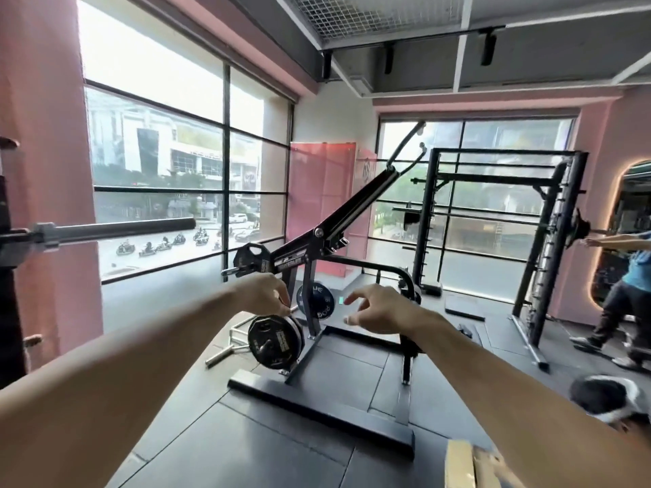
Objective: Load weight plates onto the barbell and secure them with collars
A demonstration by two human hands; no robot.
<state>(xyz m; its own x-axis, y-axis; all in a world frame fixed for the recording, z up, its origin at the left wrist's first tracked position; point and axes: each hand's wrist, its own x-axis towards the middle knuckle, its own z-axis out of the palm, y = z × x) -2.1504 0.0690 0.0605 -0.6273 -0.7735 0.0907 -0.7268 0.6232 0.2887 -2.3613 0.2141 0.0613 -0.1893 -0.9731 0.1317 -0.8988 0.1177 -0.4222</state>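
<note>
The left hand (262,294) has its fingers closed on the top edge of a round, flat, black weight plate (275,341). The plate stands on its edge on a peg of a black metal machine (317,346), its shiny face turned to us. The right hand (378,309) is open, fingers spread, touching nothing. A smooth, grey metal barbell (116,230) lies level at the left, its end pointing right.

I am seeing open air between my two hands. At ten o'clock the bare barbell sleeve (116,227) is jutting across. At twelve o'clock the plate-loaded machine (318,262) is blocking the way ahead, stored plates (275,339) hanging just under my left hand (262,294). The floor mat (197,427) at six o'clock is lying open.
</note>
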